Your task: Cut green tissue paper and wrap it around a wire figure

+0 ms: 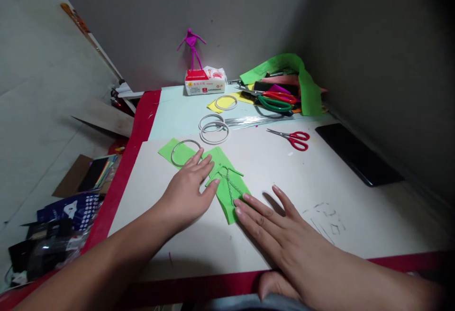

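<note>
A twisted-wire figure (228, 178) lies on green paper (224, 202) on a tabletop (263, 164), between two hands. The left hand (188, 185), fingers spread, rests just left of it; the right hand (280, 235), fingers outstretched, reaches its two leg ends. Four rings (214, 143) lie beyond, one beside the left fingers; one purple figure (191, 41) stands behind.

A plain grey wall (135, 22) rises behind a table (391, 216) with a whitish top and a red border (145, 112); a darker wall (377, 50) bounds the right side. At left, a pale surface (28, 74) shows thin joint lines. Illumination is uneven: brighter across the tabletop, fading into deep shadow at upper right.
</note>
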The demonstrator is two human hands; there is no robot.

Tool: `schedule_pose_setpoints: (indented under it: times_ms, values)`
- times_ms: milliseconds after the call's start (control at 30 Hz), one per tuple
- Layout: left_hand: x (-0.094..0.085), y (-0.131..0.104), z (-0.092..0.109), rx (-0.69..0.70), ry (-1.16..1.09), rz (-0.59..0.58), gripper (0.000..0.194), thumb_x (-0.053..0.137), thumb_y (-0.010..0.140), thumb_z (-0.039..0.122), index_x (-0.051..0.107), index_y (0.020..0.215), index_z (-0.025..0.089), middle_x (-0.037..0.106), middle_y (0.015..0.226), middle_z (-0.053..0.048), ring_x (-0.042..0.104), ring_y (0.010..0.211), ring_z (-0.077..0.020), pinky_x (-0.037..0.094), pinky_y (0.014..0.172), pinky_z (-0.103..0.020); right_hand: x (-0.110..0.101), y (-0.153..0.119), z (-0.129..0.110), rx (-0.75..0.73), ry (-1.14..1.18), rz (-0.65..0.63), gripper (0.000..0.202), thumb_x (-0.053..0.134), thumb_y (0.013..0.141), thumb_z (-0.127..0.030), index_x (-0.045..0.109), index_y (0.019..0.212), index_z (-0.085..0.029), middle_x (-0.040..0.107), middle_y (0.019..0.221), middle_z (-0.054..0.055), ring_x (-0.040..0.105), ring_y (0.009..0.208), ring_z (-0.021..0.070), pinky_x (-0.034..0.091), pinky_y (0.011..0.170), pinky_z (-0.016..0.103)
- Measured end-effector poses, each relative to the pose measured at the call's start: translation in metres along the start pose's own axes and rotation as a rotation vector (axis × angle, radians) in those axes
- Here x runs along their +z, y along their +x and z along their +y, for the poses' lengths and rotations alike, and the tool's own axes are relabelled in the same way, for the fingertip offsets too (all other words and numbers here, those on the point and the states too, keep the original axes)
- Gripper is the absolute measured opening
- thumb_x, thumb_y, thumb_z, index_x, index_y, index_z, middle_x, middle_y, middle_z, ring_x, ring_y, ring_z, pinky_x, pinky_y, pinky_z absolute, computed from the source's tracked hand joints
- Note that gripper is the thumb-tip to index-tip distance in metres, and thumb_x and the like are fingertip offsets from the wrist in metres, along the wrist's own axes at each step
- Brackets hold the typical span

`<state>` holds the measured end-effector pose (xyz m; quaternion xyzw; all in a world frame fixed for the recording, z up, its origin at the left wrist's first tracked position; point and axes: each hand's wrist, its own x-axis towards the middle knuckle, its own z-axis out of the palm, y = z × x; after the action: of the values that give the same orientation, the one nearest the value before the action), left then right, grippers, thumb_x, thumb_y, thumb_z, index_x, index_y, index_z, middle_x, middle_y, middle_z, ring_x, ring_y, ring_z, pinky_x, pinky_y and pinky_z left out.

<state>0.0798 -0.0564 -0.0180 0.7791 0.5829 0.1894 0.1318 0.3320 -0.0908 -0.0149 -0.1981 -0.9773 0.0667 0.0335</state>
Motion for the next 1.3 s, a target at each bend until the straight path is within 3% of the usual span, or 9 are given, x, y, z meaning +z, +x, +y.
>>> schedule_pose_setpoints:
  times_ms: [467, 733, 867, 1067, 1300]
  values:
    - [-0.004, -0.003, 0.004, -0.024, 0.054, -0.059, 0.059, 0.047, 0.088, 0.047, 0.053, 0.134, 0.011, 0.050, 0.142, -0.009, 0.022, 0.143, -0.0252, 0.034, 0.112, -0.042, 0.005, -0.001, 0.002, -0.008, 0.016, -0.001, 0.080, 0.028, 0.090, -0.068, 0.022, 0.150, -0.017, 0.020, 0.154, 0.017, 0.016, 0.143, 0.0337, -0.023, 0.107, 0.053]
    - [-0.003, -0.004, 0.001, -0.006, 0.072, -0.073, 0.064, 0.052, 0.085, 0.052, 0.052, 0.135, 0.012, 0.046, 0.145, -0.009, 0.020, 0.144, -0.0272, 0.034, 0.112, -0.044, 0.002, -0.003, 0.001, 0.001, -0.007, 0.032, 0.079, 0.032, 0.088, -0.070, 0.028, 0.149, -0.020, 0.021, 0.155, 0.015, 0.015, 0.144, 0.0328, -0.019, 0.109, 0.053]
    - [-0.003, -0.004, 0.001, 0.012, 0.072, -0.067, 0.063, 0.053, 0.085, 0.050, 0.052, 0.134, 0.011, 0.047, 0.144, -0.010, 0.020, 0.144, -0.0267, 0.035, 0.112, -0.043, -0.006, 0.000, -0.003, -0.064, -0.056, 0.066, 0.074, 0.028, 0.090, -0.067, 0.029, 0.148, -0.021, 0.022, 0.155, 0.012, 0.018, 0.143, 0.0292, -0.020, 0.109, 0.051]
    - [-0.003, -0.003, 0.002, 0.017, 0.075, -0.057, 0.063, 0.055, 0.084, 0.049, 0.054, 0.133, 0.009, 0.048, 0.143, -0.011, 0.019, 0.144, -0.0267, 0.035, 0.112, -0.042, -0.007, 0.005, -0.013, -0.074, -0.023, 0.075, 0.079, 0.024, 0.090, -0.068, 0.029, 0.148, -0.016, 0.036, 0.149, 0.015, 0.023, 0.142, 0.0268, -0.014, 0.113, 0.048]
    - [-0.003, -0.005, 0.000, 0.028, 0.072, -0.058, 0.062, 0.055, 0.084, 0.050, 0.054, 0.132, 0.010, 0.048, 0.143, -0.011, 0.016, 0.145, -0.0268, 0.034, 0.112, -0.043, -0.005, 0.002, -0.016, -0.081, 0.004, 0.035, 0.076, 0.025, 0.091, -0.067, 0.026, 0.149, -0.017, 0.032, 0.151, 0.012, 0.024, 0.142, 0.0262, -0.019, 0.111, 0.046]
